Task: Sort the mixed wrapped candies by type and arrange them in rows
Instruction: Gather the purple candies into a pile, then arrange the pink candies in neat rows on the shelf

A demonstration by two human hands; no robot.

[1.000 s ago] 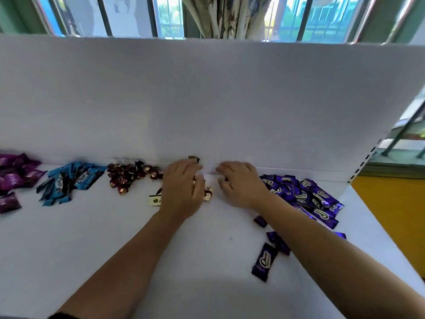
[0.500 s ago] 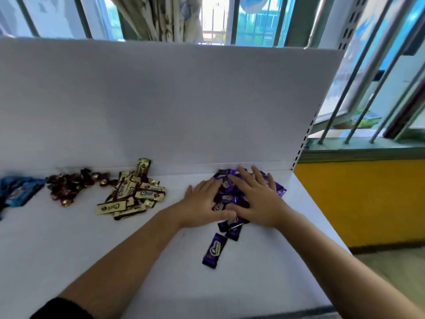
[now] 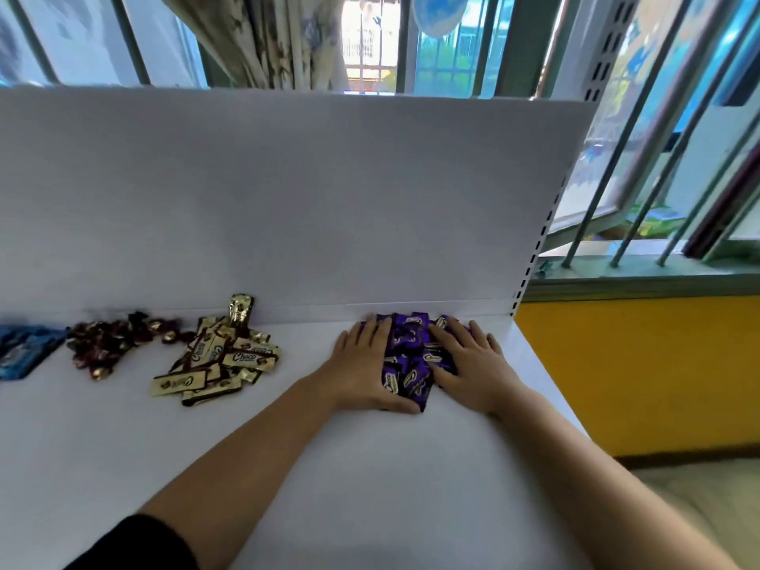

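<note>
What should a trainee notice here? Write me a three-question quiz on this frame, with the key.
1. True or false: the left hand and right hand press flat on the purple candies, fingers straight.
2. Which pile lies just left of the gold candies? A. purple candies B. brown candies C. none
3. How many separate candy piles show on the white shelf?
Key: 1 true; 2 B; 3 four.
</note>
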